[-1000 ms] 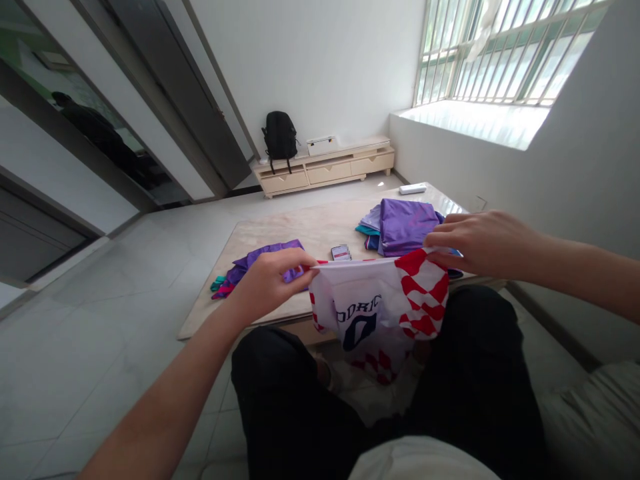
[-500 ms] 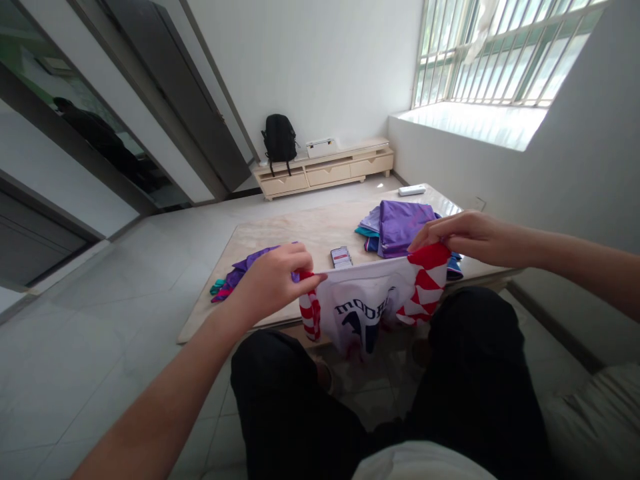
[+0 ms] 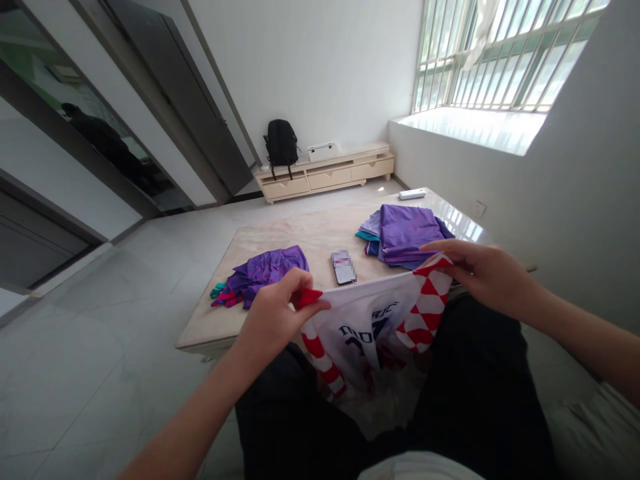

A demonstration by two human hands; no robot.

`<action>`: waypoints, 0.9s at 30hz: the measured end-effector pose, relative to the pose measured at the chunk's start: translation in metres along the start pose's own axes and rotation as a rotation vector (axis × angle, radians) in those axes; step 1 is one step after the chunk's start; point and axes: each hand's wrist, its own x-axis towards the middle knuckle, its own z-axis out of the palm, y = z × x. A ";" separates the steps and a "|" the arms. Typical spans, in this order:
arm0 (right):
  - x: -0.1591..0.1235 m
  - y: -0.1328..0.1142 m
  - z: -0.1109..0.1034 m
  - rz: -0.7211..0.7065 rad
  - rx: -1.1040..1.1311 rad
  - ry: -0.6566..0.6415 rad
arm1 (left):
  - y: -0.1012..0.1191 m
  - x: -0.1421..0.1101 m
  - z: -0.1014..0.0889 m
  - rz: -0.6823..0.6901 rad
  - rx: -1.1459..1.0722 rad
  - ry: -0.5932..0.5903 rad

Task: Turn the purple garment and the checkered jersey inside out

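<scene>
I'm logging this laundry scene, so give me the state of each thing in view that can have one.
red-and-white jersey: stretched between both hands, sagging over the lap.
left hand: pinching the jersey's left corner.
right hand: gripping the jersey's right corner.
purple stack: folded, on the table.
purple garment: crumpled, unfolded.
phone: lying flat, screen lit.
backpack: upright on the low cabinet.

I'm looking through one head-worn camera, tilting forward and down, sitting close over the lap, low table (image 3: 300,233) lying toward twelve o'clock.
</scene>
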 end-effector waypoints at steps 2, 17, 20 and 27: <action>-0.015 0.000 0.002 0.042 0.080 -0.069 | 0.005 -0.017 0.006 -0.004 -0.009 0.029; -0.081 0.012 0.069 0.258 -0.234 0.305 | 0.029 -0.085 0.038 -0.114 -0.193 -0.072; -0.066 0.018 0.092 0.420 -0.274 0.437 | 0.021 -0.083 0.064 -0.109 -0.115 0.179; 0.005 0.022 0.088 0.188 -0.204 0.724 | -0.025 -0.019 0.062 0.017 0.114 0.472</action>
